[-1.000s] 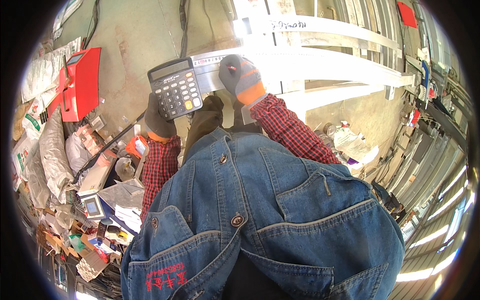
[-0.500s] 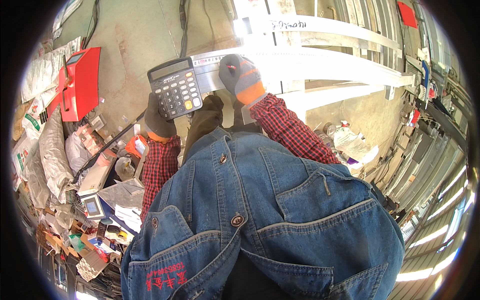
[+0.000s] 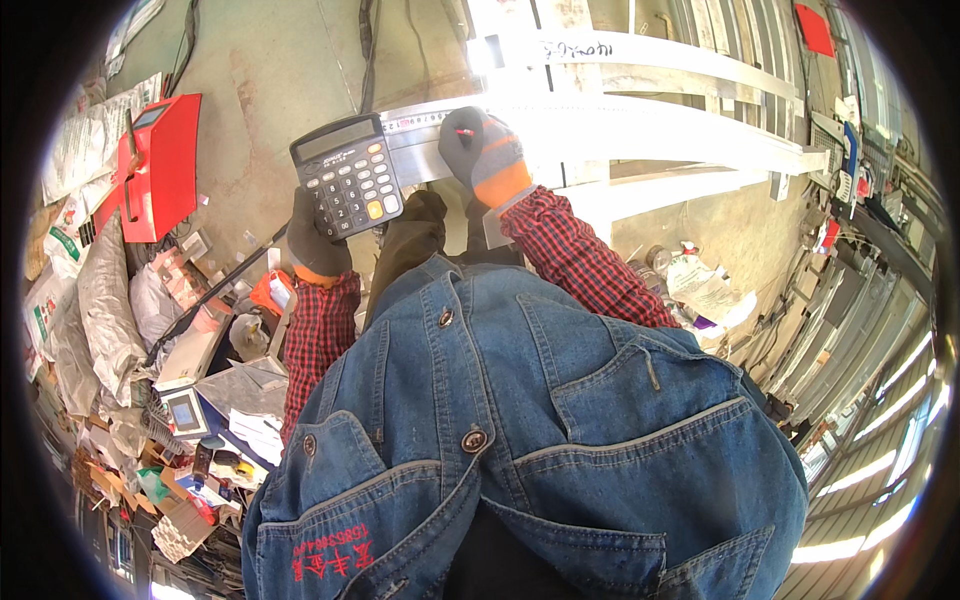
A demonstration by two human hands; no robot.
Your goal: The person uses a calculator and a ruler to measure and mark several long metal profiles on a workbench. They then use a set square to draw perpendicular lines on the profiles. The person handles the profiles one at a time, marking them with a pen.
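Note:
My left hand, in a dark glove with an orange cuff, grips a black desk calculator by its left edge. The calculator is tilted slightly, its keys and display facing up. My right hand, in a grey and orange glove, is closed around a thin item with a red end; most of it is hidden by the fingers. Between the calculator and that hand, a tape measure's blade lies along a bright metal bar. My right hand is at the bar, over the blade.
Long metal profiles stretch away to the right, partly washed out by glare. A red welding mask stands at the left, among sacks. Below it are boxes and a grey device with a screen. Dark cables cross the floor.
The calculator and my left hand have shifted very slightly to the left. My right hand stays in nearly the same place, still closed.

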